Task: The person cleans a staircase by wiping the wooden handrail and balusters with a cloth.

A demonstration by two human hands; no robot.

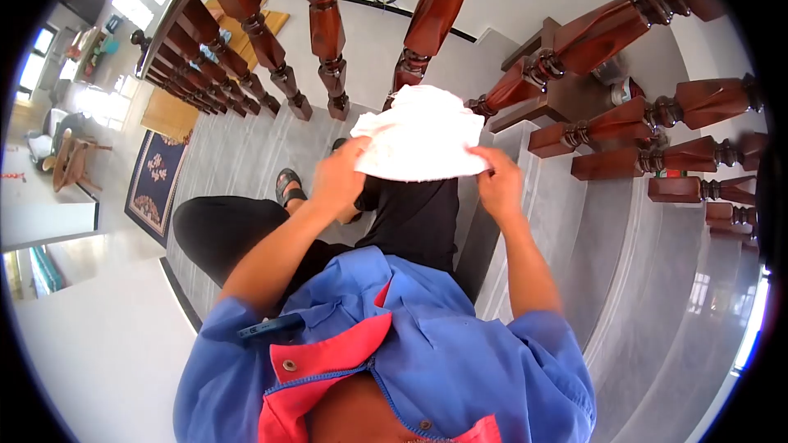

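A grey stone staircase takes up most of what I see, its steps curving away beyond the person's right arm. A row of glossy, dark red turned balusters runs along its edge. Down on the floor past the person's left side lies a dark blue rug with a pale floral pattern, and near it a small wooden chair. The person wears a blue short-sleeved shirt with a red-lined collar and black trousers, the left knee bent out to the side. Out in front of the body, between the trousers and the balusters, is a white cloth, so bright that its folds barely show. It hides the foot of one baluster, though I can't tell whether it touches the wood. The left hand has its fingers clamped on the cloth's near left corner; the right hand pinches the near right corner, fingers together, so the near edge runs nearly straight between them. A dark strappy sandal shows below the left forearm, and a slim dark blue pen-like object sits on the shirt's left side.
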